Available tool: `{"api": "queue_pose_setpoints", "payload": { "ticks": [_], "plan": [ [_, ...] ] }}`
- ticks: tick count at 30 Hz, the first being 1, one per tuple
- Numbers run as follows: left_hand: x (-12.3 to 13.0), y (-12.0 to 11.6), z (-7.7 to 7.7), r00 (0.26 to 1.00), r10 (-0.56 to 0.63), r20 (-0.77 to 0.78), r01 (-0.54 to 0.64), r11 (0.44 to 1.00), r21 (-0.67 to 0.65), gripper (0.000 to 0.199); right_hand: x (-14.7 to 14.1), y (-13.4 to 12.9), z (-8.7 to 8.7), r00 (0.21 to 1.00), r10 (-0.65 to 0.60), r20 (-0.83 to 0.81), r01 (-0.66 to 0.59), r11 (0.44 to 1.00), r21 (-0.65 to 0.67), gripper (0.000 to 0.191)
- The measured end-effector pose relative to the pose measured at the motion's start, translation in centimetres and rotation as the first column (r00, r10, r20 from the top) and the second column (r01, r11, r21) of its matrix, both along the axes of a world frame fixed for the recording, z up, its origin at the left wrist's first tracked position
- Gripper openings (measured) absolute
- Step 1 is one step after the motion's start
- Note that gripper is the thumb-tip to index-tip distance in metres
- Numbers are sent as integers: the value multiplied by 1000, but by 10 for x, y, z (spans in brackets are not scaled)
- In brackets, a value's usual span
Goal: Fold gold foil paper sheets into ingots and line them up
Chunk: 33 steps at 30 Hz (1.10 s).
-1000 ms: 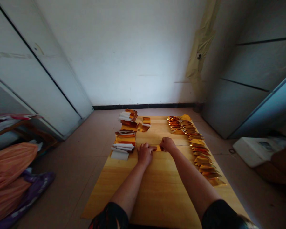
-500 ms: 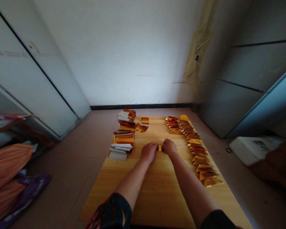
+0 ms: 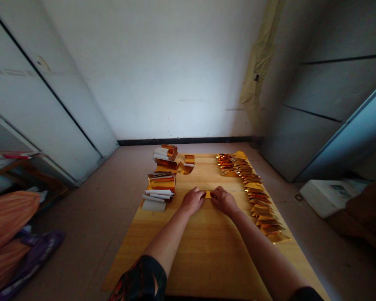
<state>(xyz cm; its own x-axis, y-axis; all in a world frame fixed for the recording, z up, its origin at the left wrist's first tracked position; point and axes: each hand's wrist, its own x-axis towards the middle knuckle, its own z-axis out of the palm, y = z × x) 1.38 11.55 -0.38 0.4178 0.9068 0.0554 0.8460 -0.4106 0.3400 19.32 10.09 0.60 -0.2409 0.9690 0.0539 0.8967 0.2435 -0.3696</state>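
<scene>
Between my two hands, low over the middle of the wooden board, is a small piece of gold foil paper [image 3: 208, 194]. My left hand [image 3: 193, 201] is closed on its left end, fingers bent. At the right end, my right hand [image 3: 224, 200] grips the same paper with curled fingers. Most of the piece is covered by the fingers, so its folds cannot be made out. To the left lie stacks of gold and white paper sheets [image 3: 161, 181]. Along the right side runs a row of folded gold paper pieces [image 3: 259, 203].
The wooden board [image 3: 207, 259] stands close to a white wall [image 3: 163, 71]. Two loose gold sheets [image 3: 185, 168] lie near its far edge. A white box [image 3: 319, 196] is on the floor at right, and orange and purple bags [image 3: 14, 225] are at left.
My right hand has turned and lowered, its back now showing more, with the forearm further right. My left hand has shifted slightly left. Both still hold the gold paper.
</scene>
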Motion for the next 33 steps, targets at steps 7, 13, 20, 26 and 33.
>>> {"api": "queue_pose_setpoints", "payload": {
  "ticks": [7,13,20,26,33],
  "plan": [
    [0,0,-6,999,-13,-33,15,998,66,26,-3,6,4,995,30,91,-28,999,-23,22],
    [0,0,-10,999,-19,-42,23,997,79,27,-4,7,1,993,33,116,-34,999,7,21],
    [2,-2,-11,995,37,-94,-30,997,76,30,-14,8,-3,980,-32,196,15,996,88,20],
    [1,-4,-8,987,100,-125,-80,984,156,27,-25,10,-10,982,-62,180,42,993,109,18],
    [-1,-3,-4,917,341,209,-362,930,69,22,-34,3,-19,992,-122,28,116,979,168,25]
  ]
}}
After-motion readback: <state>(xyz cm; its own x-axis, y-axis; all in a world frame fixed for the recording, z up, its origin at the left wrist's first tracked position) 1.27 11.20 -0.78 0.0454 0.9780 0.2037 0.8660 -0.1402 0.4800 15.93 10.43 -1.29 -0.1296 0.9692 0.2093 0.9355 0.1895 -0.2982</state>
